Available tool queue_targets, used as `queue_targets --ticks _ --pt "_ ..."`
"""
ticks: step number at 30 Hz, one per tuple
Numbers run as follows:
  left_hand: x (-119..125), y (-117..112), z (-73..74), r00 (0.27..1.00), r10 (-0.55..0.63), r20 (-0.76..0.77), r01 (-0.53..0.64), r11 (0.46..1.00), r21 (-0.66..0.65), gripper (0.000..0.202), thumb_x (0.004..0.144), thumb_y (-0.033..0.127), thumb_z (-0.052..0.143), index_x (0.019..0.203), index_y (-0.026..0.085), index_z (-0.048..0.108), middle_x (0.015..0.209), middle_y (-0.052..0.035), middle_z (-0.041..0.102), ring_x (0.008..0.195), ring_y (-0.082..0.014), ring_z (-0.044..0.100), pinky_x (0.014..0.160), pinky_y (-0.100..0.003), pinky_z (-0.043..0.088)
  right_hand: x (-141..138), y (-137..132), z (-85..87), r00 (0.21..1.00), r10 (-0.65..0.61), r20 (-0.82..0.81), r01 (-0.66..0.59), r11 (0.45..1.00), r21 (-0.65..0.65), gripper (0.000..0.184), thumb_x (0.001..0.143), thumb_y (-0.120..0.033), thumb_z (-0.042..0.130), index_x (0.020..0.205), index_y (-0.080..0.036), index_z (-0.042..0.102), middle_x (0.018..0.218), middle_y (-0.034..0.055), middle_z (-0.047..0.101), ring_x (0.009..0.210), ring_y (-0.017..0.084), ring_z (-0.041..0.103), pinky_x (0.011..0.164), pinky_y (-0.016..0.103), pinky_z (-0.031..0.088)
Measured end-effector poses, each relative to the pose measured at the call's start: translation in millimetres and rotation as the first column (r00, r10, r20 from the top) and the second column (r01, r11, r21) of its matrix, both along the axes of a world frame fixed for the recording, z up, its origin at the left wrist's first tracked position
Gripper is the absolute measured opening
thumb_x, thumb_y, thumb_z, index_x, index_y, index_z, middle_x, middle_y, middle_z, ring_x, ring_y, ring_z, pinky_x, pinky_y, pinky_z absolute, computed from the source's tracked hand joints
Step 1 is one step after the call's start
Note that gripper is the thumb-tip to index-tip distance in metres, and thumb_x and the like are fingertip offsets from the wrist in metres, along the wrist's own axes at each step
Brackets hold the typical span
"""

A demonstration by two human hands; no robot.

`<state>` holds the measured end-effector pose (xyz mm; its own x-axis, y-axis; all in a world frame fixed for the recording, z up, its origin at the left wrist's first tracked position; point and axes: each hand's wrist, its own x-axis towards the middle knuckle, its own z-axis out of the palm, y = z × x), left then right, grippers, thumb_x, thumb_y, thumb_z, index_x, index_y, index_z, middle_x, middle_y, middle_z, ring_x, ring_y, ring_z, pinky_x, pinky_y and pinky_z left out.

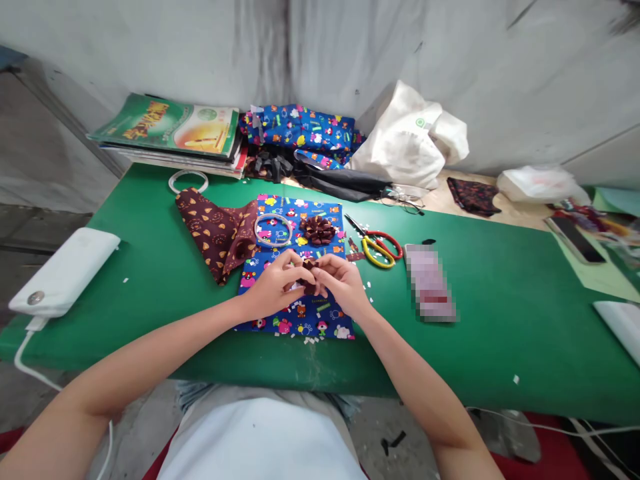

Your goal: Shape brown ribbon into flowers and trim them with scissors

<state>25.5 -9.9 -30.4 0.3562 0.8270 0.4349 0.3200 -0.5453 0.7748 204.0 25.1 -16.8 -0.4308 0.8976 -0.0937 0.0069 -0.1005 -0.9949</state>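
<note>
Between my left hand (280, 283) and my right hand (341, 279) is a small piece of dark brown patterned fabric (310, 264). Both hands pinch it with closed fingers, which cover most of its shape. Under them lies a blue cartoon-print cloth (333, 325). Just beyond the fingers sits a brown fabric flower (319, 230) with gathered petals. To its left, a roll of clear tape (257, 230) lies on the blue cloth. A larger brown leaf-print cloth (213, 227) is crumpled beside it. Scissors (383, 250) with red and yellow handles lie right of my hands.
A stack of books (175, 130), folded blue fabric (310, 130) and a white bag (400, 143) stand along the wall. A second ring (173, 181) lies by the books. A power bank (65, 273) is at left, a blurred-out flat item (430, 283) at right. White scraps litter the green table (500, 300).
</note>
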Motion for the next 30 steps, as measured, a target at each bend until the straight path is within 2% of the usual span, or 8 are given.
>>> queue_targets --ticks 6,11,16,19,21,24,26,30 --pt "0.5 0.9 -0.3 0.998 0.026 0.061 -0.034 0.990 0.136 0.004 0.084 0.020 0.063 0.085 0.020 0.067 0.095 -0.0026 0.052 0.062 -0.0042 0.048 0.059 -0.020 0.044 -2.4 0.0 1.7 0.999 -0.007 0.037 0.007 1.000 0.017 0.027 0.077 -0.044 0.067 0.075 -0.019 0.056 0.050 -0.0058 0.057 0.040 0.006 0.048 0.041 0.019 0.038" --pt "1.1 -1.6 2.9 0.995 0.070 0.074 -0.079 0.989 0.125 0.006 0.085 0.022 0.063 0.087 0.019 0.067 0.099 -0.0043 0.058 0.060 -0.0036 0.051 0.060 -0.020 0.048 -3.4 0.1 3.8 0.999 -0.018 0.048 0.017 1.000 0.021 0.026 0.077 -0.044 0.067 0.076 -0.019 0.057 0.049 -0.0061 0.057 0.040 0.006 0.048 0.042 0.019 0.038" --pt "-0.1 -1.3 5.0 0.992 0.057 0.109 -0.071 0.989 0.128 0.007 0.085 0.020 0.061 0.086 0.019 0.068 0.092 -0.0058 0.068 0.089 -0.0136 0.065 0.079 -0.026 0.053 -3.1 0.1 2.7 0.998 -0.039 0.055 0.038 0.999 0.020 0.028 0.076 -0.044 0.068 0.075 -0.019 0.057 0.049 -0.0067 0.055 0.041 0.006 0.048 0.043 0.020 0.040" --pt "-0.2 -1.2 5.7 0.991 0.043 0.128 -0.045 0.999 0.016 0.009 0.086 0.021 0.060 0.087 0.018 0.069 0.090 -0.0058 0.070 0.081 -0.0122 0.065 0.068 -0.021 0.052 -2.9 0.1 1.0 0.998 -0.038 0.055 0.037 0.999 0.029 0.027 0.076 -0.043 0.068 0.076 -0.019 0.057 0.052 -0.0056 0.058 0.042 0.007 0.049 0.043 0.019 0.040" --pt "0.3 -0.8 6.2 0.985 0.095 0.147 -0.082 0.992 -0.092 0.009 0.084 0.024 0.062 0.085 0.017 0.069 0.085 -0.0048 0.070 0.074 -0.0114 0.064 0.062 -0.020 0.050 -2.8 0.3 0.0 0.997 -0.038 0.061 0.036 0.999 0.035 0.026 0.077 -0.042 0.068 0.078 -0.018 0.058 0.054 -0.0045 0.060 0.043 0.007 0.051 0.043 0.019 0.040" --pt "1.8 1.0 7.1 0.958 0.204 0.201 -0.135 0.941 -0.309 0.011 0.081 0.027 0.066 0.082 0.016 0.068 0.074 -0.0018 0.069 0.058 -0.0083 0.059 0.054 -0.019 0.046 -2.6 0.5 -0.5 0.996 -0.050 0.077 0.046 0.998 0.051 0.025 0.076 -0.041 0.069 0.078 -0.018 0.059 0.054 -0.0041 0.061 0.042 0.007 0.051 0.042 0.019 0.041" --pt "2.8 3.0 7.2 0.935 0.248 0.252 -0.120 0.893 -0.434 0.013 0.079 0.027 0.066 0.081 0.015 0.068 0.070 -0.0001 0.067 0.050 -0.0063 0.054 0.050 -0.018 0.044 -2.6 0.4 -0.3 0.995 -0.059 0.086 0.054 0.997 0.061 0.025 0.076 -0.041 0.069 0.078 -0.018 0.060 0.054 -0.0039 0.061 0.042 0.007 0.051 0.042 0.019 0.041" --pt "3.7 6.3 6.4 0.905 0.282 0.319 -0.078 0.846 -0.527 0.014 0.076 0.027 0.068 0.080 0.014 0.065 0.069 0.0016 0.065 0.050 -0.0055 0.053 0.051 -0.018 0.045 -2.6 -0.2 -0.2 0.992 -0.060 0.115 0.052 0.996 0.075 0.024 0.075 -0.041 0.069 0.078 -0.018 0.062 0.055 -0.0030 0.061 0.044 0.008 0.053 0.043 0.021 0.043"
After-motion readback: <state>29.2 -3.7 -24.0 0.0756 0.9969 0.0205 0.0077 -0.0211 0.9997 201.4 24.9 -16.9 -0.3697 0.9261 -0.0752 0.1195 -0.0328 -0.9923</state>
